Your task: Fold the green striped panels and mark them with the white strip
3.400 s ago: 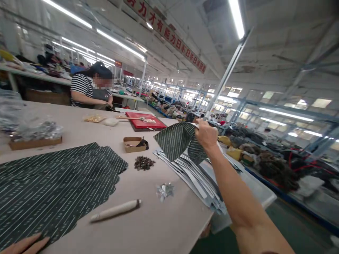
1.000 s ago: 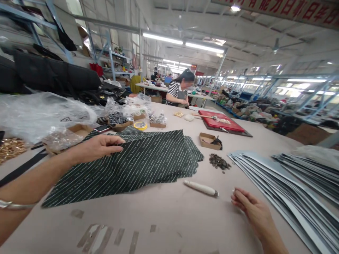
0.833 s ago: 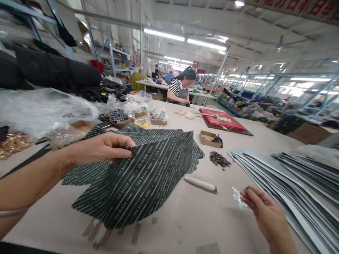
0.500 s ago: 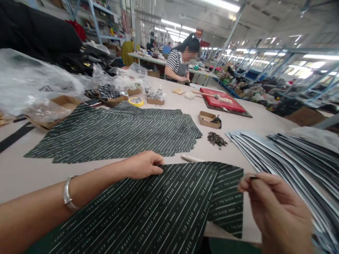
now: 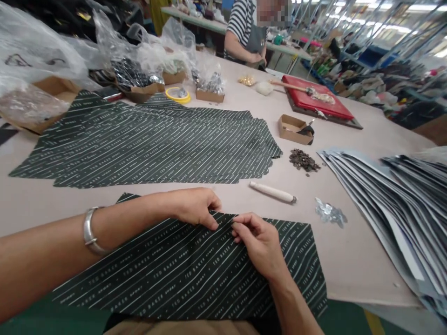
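Observation:
A dark green fabric panel with white diagonal stripes and lettering hangs over the table's near edge, in front of me. My left hand, a silver bangle on its wrist, pinches the panel's top edge between thumb and fingers. Close beside it, my right hand is closed in a pinch at the same edge. A small dark piece is between its fingertips, mostly hidden. Beyond the panel lie a pale stick-like tool, a heap of small dark metal pieces and some shiny flat silvery pieces.
A stack of matching fabric panels lies across the table. Behind it stand plastic-wrapped boxes and a yellow tape roll. A small cardboard box, a red slab and layered sheets sit rightward. A co-worker stands opposite.
My right hand has moved left from beyond the panel's right edge to its top edge, next to my left hand. The view has tilted down, and the silvery pieces now show.

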`<state>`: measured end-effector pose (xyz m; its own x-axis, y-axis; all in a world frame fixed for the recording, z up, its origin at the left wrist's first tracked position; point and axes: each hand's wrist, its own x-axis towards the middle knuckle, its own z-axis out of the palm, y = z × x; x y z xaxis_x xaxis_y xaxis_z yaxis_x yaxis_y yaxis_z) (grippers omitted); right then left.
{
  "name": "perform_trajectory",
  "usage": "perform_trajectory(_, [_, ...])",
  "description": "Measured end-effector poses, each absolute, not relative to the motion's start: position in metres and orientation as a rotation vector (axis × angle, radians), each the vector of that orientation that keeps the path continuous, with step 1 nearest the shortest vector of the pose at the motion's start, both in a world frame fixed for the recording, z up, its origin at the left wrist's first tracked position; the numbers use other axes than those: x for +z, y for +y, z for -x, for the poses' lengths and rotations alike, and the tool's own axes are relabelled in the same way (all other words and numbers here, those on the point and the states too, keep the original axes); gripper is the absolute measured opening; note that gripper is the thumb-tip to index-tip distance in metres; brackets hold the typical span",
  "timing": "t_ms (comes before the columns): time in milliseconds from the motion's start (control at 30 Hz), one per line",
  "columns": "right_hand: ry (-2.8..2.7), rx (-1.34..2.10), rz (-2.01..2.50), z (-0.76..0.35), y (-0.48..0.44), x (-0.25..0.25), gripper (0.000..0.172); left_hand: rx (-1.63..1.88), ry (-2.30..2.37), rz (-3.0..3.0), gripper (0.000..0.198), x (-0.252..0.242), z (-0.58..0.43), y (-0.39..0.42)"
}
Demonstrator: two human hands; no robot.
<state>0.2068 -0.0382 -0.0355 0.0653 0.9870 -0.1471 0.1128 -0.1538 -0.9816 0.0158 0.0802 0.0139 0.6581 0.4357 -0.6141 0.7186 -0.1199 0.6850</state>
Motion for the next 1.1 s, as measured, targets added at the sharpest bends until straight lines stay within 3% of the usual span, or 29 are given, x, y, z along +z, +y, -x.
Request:
perform_trajectory(433, [-1.516,0.984,1.415,-0.203,-0.04,-0.032,0.008,-0.259,0.897,-1.645,0.024,0.018,-0.015,0.07])
perform_trajectory(767, [-1.628,0.822,1.36,-0.2,-0.042,-0.032,0.01,-0.094,0.936,-2.132,0.004,0.021,-0.017,0.051])
perform_trajectory(900, [-1.582,0.845,1.366,-0.201,-0.042,-0.035,0.029,-0.036,0.971,-2.328,0.005,0.021,-0.018,0.034])
perform_trajectory(1100, [-1.745,0.695,1.324,-0.202,-0.044,-0.031,0.009,0.266,0.894,-2.712,0.016,0.013,-0.009,0.017])
